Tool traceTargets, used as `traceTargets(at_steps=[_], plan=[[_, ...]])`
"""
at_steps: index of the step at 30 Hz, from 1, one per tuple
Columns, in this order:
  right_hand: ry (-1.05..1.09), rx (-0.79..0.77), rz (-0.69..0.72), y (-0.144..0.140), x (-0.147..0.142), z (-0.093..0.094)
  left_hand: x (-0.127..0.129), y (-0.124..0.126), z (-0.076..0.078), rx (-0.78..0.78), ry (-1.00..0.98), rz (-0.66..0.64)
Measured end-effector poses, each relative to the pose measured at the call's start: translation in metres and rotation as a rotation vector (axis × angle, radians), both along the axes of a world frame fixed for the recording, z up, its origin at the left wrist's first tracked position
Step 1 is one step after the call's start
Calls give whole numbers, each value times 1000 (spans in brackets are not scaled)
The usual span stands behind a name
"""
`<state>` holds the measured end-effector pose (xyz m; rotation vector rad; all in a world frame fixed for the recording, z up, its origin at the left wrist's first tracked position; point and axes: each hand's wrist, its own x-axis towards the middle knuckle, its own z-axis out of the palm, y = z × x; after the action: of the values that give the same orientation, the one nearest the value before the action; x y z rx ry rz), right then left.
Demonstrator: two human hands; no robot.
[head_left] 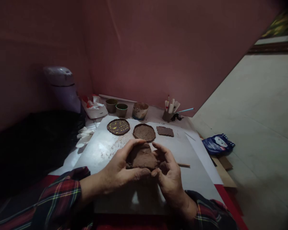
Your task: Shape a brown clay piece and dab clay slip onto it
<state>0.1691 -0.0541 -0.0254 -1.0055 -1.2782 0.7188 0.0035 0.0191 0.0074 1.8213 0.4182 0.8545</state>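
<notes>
Head view shows our left hand (117,171) and right hand (169,174) with fingers curled, pinching a clay slab (142,157) above the board's (196,179) near edge, where uneven squeezing may tear it.

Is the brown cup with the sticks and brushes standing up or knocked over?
Standing up. The brown cup sits upright at the back of the table, and its sticks and brushes poke upward out of the top.
</notes>
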Motion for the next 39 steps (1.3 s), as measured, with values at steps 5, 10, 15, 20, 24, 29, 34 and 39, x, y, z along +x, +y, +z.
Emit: traceTargets(at_steps=[5,10,15,20,24,29,34,39], plan=[[-51,30,72,1,4,0,-1,-1,1,106,25,-48],[-4,-7,123,-2,4,3,-3,-1,0,215,45,-34],[20,-17,126,-5,1,5,-3,-2,-1,348,109,-3],[-10,0,60,-5,-2,9,0,-3,0,385,108,-1],[-49,-1,10,-4,-3,12,0,-3,-1,389,93,6],[-6,-33,-6,-5,-6,14,0,-2,-5,283,105,10],[59,20,-28,-6,-7,11,0,-2,-3,28,84,7],[74,11,-50,-2,-5,8,1,-3,0,89,139,-38]])
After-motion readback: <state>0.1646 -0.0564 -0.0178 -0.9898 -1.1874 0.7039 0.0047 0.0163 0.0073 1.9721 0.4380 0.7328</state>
